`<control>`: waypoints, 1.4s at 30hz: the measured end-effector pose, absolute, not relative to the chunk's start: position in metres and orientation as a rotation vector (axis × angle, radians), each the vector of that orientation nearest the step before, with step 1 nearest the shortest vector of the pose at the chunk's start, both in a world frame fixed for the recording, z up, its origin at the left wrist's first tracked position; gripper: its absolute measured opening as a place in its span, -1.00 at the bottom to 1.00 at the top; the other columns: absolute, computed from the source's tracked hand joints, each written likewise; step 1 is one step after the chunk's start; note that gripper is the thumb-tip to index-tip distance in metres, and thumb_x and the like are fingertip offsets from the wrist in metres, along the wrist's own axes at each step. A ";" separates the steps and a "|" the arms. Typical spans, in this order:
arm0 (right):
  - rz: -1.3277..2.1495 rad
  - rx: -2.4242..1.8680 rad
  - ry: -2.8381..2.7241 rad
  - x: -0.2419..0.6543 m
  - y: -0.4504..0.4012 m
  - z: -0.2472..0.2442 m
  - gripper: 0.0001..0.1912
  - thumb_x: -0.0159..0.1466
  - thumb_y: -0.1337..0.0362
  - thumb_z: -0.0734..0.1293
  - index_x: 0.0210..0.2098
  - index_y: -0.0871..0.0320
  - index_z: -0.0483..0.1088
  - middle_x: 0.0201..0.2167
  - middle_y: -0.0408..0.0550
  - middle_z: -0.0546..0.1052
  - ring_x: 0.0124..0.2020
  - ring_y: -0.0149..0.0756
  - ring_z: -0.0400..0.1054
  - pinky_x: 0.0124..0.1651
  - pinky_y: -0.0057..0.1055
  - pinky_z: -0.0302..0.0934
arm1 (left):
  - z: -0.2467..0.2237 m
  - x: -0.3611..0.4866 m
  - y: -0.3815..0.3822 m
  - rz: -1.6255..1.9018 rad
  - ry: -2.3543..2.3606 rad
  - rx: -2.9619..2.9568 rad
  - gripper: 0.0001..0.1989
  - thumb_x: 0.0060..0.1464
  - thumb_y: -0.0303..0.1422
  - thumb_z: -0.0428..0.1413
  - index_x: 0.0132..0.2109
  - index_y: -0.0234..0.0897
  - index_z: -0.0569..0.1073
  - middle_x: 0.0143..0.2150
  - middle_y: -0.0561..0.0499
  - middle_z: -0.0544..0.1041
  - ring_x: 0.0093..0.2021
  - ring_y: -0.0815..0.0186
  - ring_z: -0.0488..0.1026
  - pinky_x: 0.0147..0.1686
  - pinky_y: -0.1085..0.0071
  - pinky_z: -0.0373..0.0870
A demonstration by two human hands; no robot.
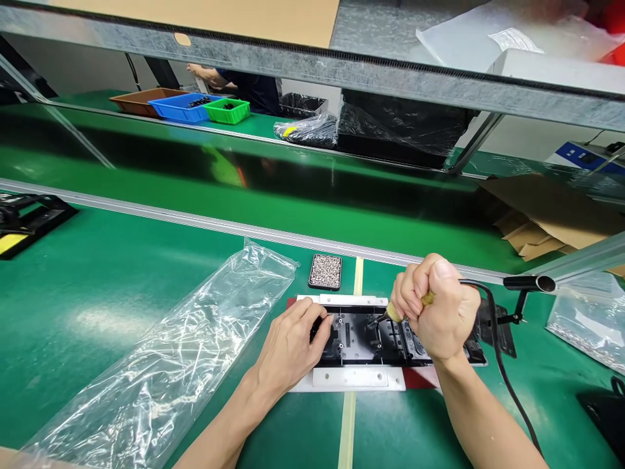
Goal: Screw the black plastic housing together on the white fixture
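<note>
A long black plastic housing lies open side up between white clamping blocks on the bench. My right hand is wrapped round the yellowish handle of a soldering iron, whose tip points down and left into the housing. A black cord runs from it. At the housing's left end is my left hand, fingers curled and thumb close to the fingertips; anything pinched there is too small to make out. Just behind the housing sits a small black dish full of tiny metal pieces.
A clear plastic bag lies to the left. At right stand an iron holder and a bag of metal pieces. A metal shelf crosses overhead. Beyond are coloured bins, cardboard and another person's arm.
</note>
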State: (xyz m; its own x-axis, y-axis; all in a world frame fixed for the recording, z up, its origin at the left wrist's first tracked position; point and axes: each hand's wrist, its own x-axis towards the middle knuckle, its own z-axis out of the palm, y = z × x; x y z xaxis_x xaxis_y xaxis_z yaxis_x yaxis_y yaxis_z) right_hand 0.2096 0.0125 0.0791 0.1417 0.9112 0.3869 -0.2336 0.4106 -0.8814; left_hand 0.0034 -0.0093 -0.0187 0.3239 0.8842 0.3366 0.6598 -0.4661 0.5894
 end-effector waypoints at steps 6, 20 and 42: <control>0.942 -0.744 -1.144 0.208 0.013 0.078 -0.53 0.49 0.10 0.23 -0.53 0.11 0.13 -0.69 -0.26 0.11 -0.70 -0.49 -0.02 -0.69 -0.51 -0.04 | -0.019 0.003 -0.010 0.908 1.372 2.245 -0.76 0.48 -0.31 -0.06 -0.18 -0.26 0.40 -0.28 0.01 0.40 -0.32 0.27 0.38 -0.12 0.26 0.44; 0.920 -0.745 -1.159 0.203 0.016 0.078 -0.48 0.49 0.08 0.23 -0.56 0.12 0.13 -0.69 -0.25 0.13 -0.70 -0.51 0.00 -0.71 -0.52 -0.04 | -0.016 0.003 -0.009 0.919 1.388 2.295 -0.75 0.47 -0.31 -0.07 -0.21 -0.25 0.39 -0.31 0.01 0.38 -0.33 0.27 0.36 -0.33 0.33 0.25; 0.937 -0.728 -1.093 0.200 0.017 0.079 -0.47 0.47 0.07 0.27 -0.57 0.13 0.12 -0.69 -0.25 0.09 -0.71 -0.51 -0.02 -0.74 -0.52 -0.09 | -0.016 0.003 -0.009 0.886 1.396 2.264 -0.74 0.48 -0.29 -0.06 -0.22 -0.25 0.37 -0.30 0.04 0.36 -0.35 0.31 0.32 -0.35 0.36 0.21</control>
